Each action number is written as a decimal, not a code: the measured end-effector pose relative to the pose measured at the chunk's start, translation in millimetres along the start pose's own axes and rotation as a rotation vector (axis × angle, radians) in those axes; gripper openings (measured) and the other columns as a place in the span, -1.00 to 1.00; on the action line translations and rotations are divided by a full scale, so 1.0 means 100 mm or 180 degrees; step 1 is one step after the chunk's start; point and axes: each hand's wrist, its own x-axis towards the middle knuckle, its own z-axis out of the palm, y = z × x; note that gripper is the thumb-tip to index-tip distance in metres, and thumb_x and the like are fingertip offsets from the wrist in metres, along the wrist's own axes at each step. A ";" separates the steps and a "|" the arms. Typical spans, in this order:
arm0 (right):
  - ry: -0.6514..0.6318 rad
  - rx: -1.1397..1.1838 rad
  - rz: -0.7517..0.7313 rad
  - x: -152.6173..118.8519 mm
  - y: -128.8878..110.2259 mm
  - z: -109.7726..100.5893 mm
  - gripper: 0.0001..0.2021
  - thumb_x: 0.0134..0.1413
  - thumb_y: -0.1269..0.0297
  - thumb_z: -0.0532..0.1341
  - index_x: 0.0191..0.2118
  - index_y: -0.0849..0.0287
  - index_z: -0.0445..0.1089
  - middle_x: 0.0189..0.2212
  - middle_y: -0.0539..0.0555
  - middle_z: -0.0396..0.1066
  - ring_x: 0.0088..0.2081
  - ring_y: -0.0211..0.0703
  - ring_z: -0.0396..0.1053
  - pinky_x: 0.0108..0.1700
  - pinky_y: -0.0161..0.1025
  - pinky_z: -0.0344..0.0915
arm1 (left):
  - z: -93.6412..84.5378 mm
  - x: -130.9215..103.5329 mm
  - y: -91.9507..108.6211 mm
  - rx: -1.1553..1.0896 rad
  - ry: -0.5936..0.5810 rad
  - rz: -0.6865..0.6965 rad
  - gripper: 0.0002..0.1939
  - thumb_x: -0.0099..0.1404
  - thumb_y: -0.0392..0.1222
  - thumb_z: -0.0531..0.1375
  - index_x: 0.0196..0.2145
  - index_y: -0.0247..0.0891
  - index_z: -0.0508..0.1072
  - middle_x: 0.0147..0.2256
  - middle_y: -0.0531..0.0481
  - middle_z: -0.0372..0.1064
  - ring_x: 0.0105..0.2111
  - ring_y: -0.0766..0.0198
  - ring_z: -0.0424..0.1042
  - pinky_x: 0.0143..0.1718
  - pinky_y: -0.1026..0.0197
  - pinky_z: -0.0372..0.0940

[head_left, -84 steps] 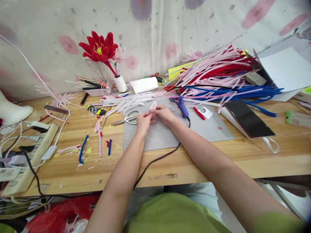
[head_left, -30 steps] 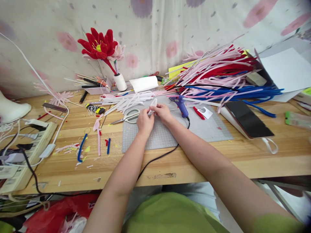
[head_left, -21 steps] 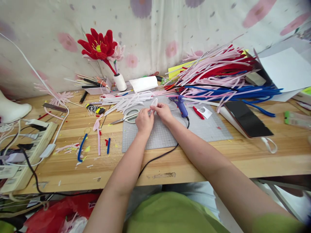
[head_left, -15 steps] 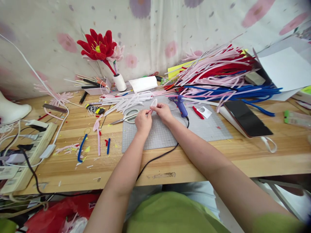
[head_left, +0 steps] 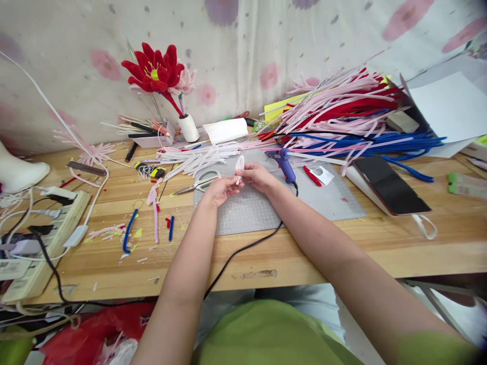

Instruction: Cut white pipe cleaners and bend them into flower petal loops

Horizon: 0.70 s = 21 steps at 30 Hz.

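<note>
Head view. Right hand (head_left: 256,176) pinches a small white loop (head_left: 239,163) between thumb and fingers; loop stands up above the fingertips, over the gray cutting mat (head_left: 251,215). Left hand (head_left: 223,189) half-curled, fingertips at the loop's lower end; cannot tell whether they grip it. Scissors (head_left: 195,186) just beyond the left hand, blades pointing left, partly on the mat. White fuzzy strips (head_left: 201,159) heaped behind them. Purple glue gun (head_left: 283,163) near the right hand, black cord running toward the table edge. Farther right, a red-handled tool (head_left: 312,176), then a dark-screened phone (head_left: 391,185). Red flower (head_left: 162,73) leans from a white holder (head_left: 188,129) at back left.
</note>
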 end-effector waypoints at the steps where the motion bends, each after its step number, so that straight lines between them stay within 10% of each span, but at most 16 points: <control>1: -0.0011 0.0023 0.0001 0.00 0.00 0.00 -0.70 -0.43 0.21 0.37 -0.55 0.27 0.31 -0.68 -0.08 0.25 -0.68 -0.49 -0.02 -0.61 -0.36 -0.24 | 0.00 0.00 0.00 -0.0027 -0.0024 -0.0029 -0.88 0.15 -0.38 0.18 -0.53 -0.36 0.45 -0.50 -0.03 0.40 -0.51 0.43 0.42 -0.59 0.46 0.25; 5: 0.0204 0.0063 -0.0095 0.03 0.03 0.01 -0.70 -0.43 0.19 0.36 -0.58 0.24 0.27 -0.73 -0.13 0.15 -0.69 -0.49 -0.10 -0.61 -0.35 -0.25 | 0.05 0.06 -0.06 0.0082 0.0196 0.0272 -0.87 0.13 -0.21 0.23 -0.47 -0.34 0.43 -0.46 -0.04 0.42 -0.49 0.39 0.43 -0.57 0.42 0.25; 11: 0.1427 -0.0151 -0.0634 0.09 0.11 0.06 -0.73 -0.32 0.17 0.29 -0.58 0.19 0.20 -0.72 -0.16 0.04 -0.66 -0.45 -0.12 -0.58 -0.34 -0.17 | 0.18 0.08 -0.24 0.1454 0.1848 0.2058 -0.75 0.11 -0.01 0.22 -0.36 -0.25 0.41 -0.28 -0.07 0.43 -0.33 0.29 0.42 -0.34 0.29 0.26; 21: 0.1712 -0.0309 -0.0861 0.07 0.16 0.12 -0.73 -0.25 0.11 0.24 -0.56 0.18 0.18 -0.64 -0.11 0.11 -0.57 -0.39 0.00 -0.51 -0.34 -0.02 | 0.24 0.12 -0.28 0.2313 0.1989 0.2512 -0.93 0.12 -0.17 0.23 -0.40 -0.16 0.48 -0.27 -0.07 0.46 -0.16 0.15 0.38 -0.13 0.20 0.18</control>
